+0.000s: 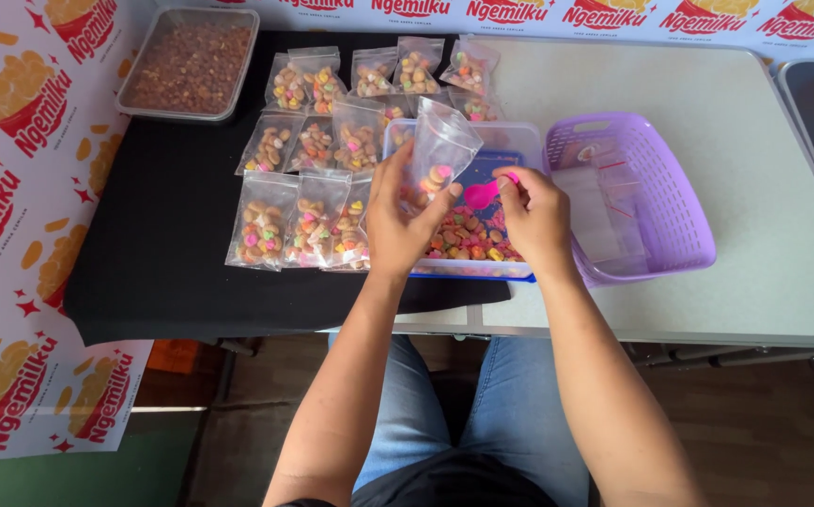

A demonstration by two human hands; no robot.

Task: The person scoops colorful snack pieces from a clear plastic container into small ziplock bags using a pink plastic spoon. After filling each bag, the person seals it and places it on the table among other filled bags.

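My left hand holds up a small clear plastic bag with a few coloured snack pieces in its bottom. My right hand grips a pink scoop whose bowl points at the bag's mouth. Both hands hover over a clear tub full of small coloured snack pieces.
Several filled bags lie in rows on a black cloth to the left. A metal tray of brown bits stands at the back left. A purple basket with empty bags is on the right, on a pale table.
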